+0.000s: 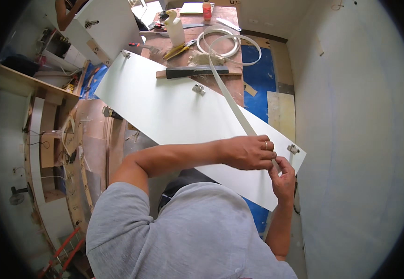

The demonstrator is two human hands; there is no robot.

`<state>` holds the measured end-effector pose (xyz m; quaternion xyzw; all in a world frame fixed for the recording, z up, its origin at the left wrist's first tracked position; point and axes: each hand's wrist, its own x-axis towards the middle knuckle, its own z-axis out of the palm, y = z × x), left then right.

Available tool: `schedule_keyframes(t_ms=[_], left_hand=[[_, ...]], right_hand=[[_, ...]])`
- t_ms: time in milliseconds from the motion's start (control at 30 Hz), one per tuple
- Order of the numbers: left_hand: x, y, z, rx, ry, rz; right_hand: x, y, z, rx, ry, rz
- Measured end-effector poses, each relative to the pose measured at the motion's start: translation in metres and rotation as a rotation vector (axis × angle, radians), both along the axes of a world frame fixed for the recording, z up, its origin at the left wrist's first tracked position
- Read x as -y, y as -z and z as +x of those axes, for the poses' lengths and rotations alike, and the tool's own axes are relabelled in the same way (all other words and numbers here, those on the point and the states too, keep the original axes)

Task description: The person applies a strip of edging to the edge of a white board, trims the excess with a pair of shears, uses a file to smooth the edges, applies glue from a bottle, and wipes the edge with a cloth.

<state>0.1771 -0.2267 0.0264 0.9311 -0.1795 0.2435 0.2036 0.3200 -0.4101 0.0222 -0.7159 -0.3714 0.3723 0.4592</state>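
A long white edge-banding strip [233, 104] runs from its coil [201, 41] down to both hands. My left hand [248, 152], with a ring on one finger, is closed around the strip over the right part of a white panel [164, 109]. Close beside it, my right hand [283, 180] pinches the end of the strip between thumb and fingers. Metal hinges [198, 89] sit along the panel's far edge, another hinge [293, 149] near its right corner. The fingers cover part of the strip's end.
Behind the panel, a wooden worktable [232, 86] carries a black-wrapped wooden block [188, 71], yellow-handled pliers [179, 49], a brush [151, 48], a white bottle [174, 30] and a red-orange bottle [207, 10]. A pale wall [351, 116] rises on the right. Another person's arm [65, 16] shows at the upper left.
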Motion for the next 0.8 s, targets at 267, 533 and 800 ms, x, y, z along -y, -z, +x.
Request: schedule_keyframes(t_ms=[267,533,800], left_hand=[[-0.065,0.030,-0.060,0.068,0.097,-0.046],[-0.104,0.060,-0.092,0.146,0.103,-0.185],[-0.146,0.073,-0.107,0.117,0.052,-0.263]], right_hand=[[-0.057,-0.004,-0.078,-0.004,0.127,-0.199],[-0.095,0.005,-0.115,-0.092,0.193,-0.256],[-0.149,0.004,-0.132,0.019,0.149,-0.356]])
